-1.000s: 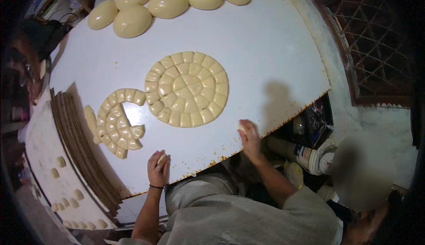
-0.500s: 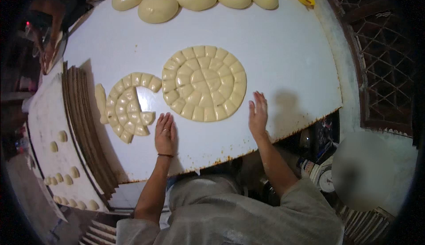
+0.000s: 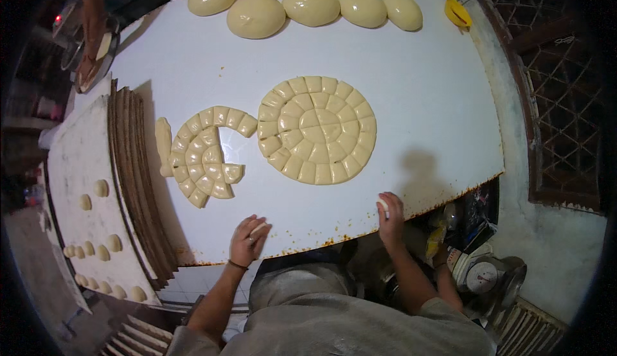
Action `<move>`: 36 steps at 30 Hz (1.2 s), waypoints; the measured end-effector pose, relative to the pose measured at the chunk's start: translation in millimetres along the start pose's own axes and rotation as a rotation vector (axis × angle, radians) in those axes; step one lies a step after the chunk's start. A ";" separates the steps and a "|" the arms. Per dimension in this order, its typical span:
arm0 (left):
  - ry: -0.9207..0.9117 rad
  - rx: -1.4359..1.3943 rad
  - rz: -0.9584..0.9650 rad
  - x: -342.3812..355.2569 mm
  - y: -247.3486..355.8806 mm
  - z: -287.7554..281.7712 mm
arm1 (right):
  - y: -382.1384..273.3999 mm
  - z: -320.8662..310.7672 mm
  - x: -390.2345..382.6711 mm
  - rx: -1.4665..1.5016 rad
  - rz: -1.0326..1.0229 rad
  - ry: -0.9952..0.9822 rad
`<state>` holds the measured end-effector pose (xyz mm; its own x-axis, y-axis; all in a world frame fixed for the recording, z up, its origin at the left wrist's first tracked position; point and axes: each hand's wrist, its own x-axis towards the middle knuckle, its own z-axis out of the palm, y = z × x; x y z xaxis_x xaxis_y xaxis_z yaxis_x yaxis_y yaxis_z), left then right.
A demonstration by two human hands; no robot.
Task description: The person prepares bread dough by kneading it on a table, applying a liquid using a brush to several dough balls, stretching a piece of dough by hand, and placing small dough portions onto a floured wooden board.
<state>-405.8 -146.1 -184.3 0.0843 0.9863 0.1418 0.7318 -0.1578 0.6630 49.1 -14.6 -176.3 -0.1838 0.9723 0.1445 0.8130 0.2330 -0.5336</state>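
On the white table lies a round slab of glossy dough (image 3: 315,131), cut into rings of small pieces. To its left sits a partly taken-apart cut slab (image 3: 204,163), with a narrow dough strip (image 3: 164,147) beside it. Near the table's front edge my left hand (image 3: 247,240) is curled, a small pale dough piece (image 3: 258,227) showing at its fingers. Farther right, by the rusty edge, my right hand (image 3: 391,220) closes round another pale dough piece (image 3: 384,205). Both hands are apart from the slabs.
Several large smooth dough mounds (image 3: 312,6) line the far side, with a yellow scoop-like object (image 3: 457,13) at far right. Stacked boards (image 3: 138,182) and a board with dough balls (image 3: 83,163) stand left. A co-worker's hand (image 3: 88,70) is upper left; another arm (image 3: 448,285) reaches near a dial scale (image 3: 482,276).
Both hands have drawn back toward the front edge and curled from flat, with pale pieces now showing in them. The view has shifted slightly. Another person's arm has appeared at lower right.
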 end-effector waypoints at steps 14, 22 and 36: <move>0.072 0.031 0.036 88.8 16.9 -14.4 | -17.9 9.3 66.9 -0.025 0.040 0.338; -0.015 -0.104 0.051 23.9 -14.4 -17.4 | -6.9 -1.2 -7.9 -0.017 0.190 0.003; 0.322 -0.066 -0.063 120.4 32.6 -4.4 | -39.7 30.6 85.3 0.059 0.074 0.295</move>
<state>-374.8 -32.7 -142.3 -0.1857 0.9302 0.3167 0.6825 -0.1097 0.7226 -15.7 59.7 -168.4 0.0497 0.9412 0.3342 0.7835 0.1708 -0.5975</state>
